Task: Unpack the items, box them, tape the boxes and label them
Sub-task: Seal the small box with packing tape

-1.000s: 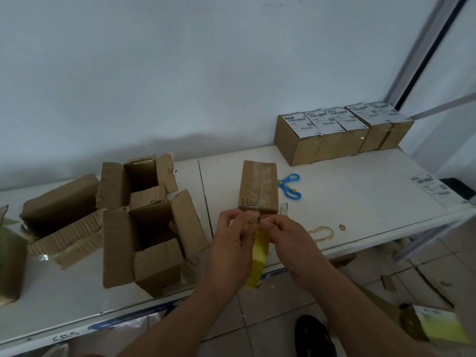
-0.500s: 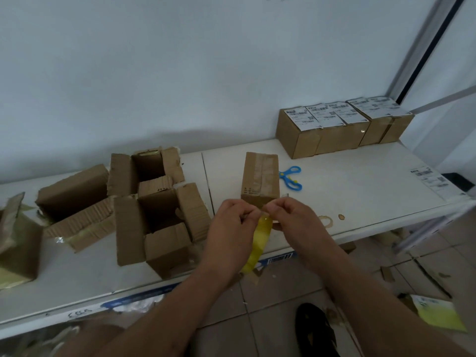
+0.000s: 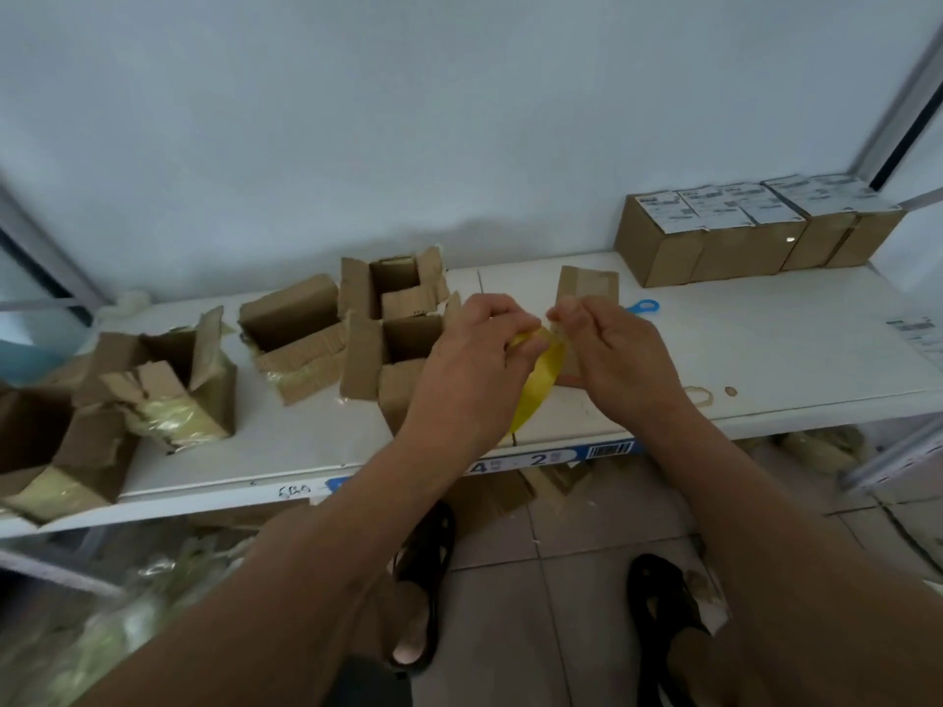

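We hold the yellow roll of packing tape (image 3: pixel 536 387) between both hands, just in front of the small brown cardboard box with a taped seam (image 3: pixel 587 288) that stands on the white worktop (image 3: pixel 765 359). Our left hand (image 3: pixel 474 359) grips the roll while the fingers of our right hand (image 3: pixel 612 349) pinch what looks like its free end, probably to pull a strip for that box. Left of the box stand several torn open brown cartons (image 3: pixel 388 308), their flaps spread; the ones we can see into look empty, and those farthest left have yellowish wrap clinging to them. Behind and right of the box sits a row of closed brown boxes with white labels (image 3: pixel 740 237) on top, their contents hidden. A blue scissor handle (image 3: pixel 644 306) shows just right of the box.
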